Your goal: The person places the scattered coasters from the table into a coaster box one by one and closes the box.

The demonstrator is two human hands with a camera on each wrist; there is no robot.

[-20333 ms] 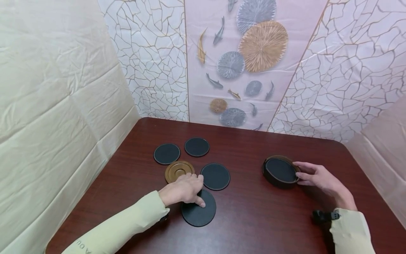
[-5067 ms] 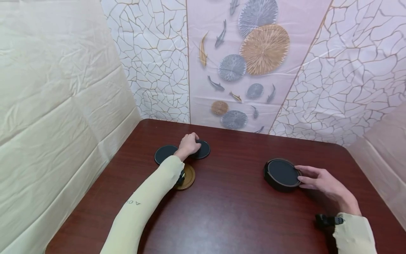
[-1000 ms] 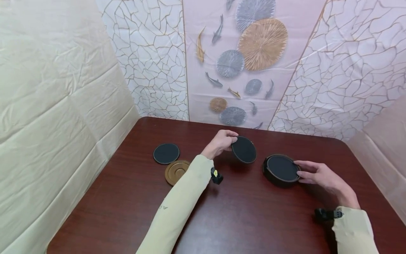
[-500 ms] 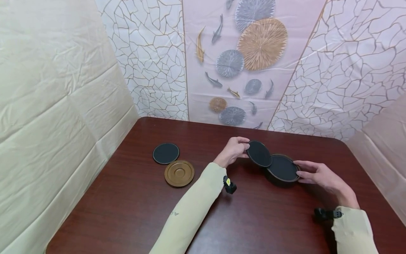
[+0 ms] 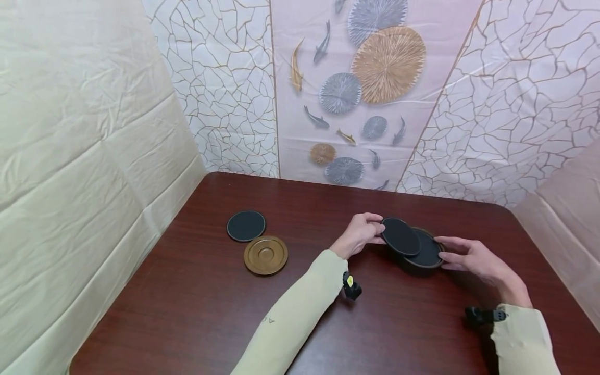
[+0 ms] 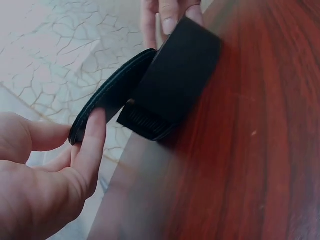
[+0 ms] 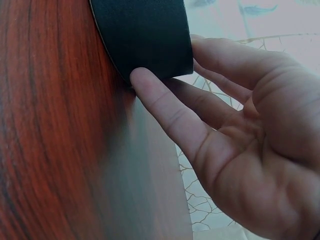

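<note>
My left hand (image 5: pixel 358 235) pinches a thin black round coaster (image 5: pixel 400 237) by its left edge, between thumb and fingers. The coaster is tilted and overlaps the top of a round black coaster holder (image 5: pixel 413 267). Another black coaster (image 5: pixel 430 252) shows inside the holder's brownish rim. In the left wrist view, the pinched coaster (image 6: pixel 112 82) slants with its far edge right at the top of the holder (image 6: pixel 180 75). My right hand (image 5: pixel 478 265) steadies the holder from the right, its fingers and thumb set against the wall, as the right wrist view shows.
On the left of the dark red wooden table (image 5: pixel 187 312) lie a black coaster (image 5: pixel 246 226) and, just in front of it, a brown disc (image 5: pixel 265 255) with concentric rings. Patterned cloth walls (image 5: pixel 234 88) enclose the table's back and sides.
Several black coasters have left the table's left part since the earliest frame. My left hand has carried one from the back left rightward to the holder. My right hand has stayed at the holder.
</note>
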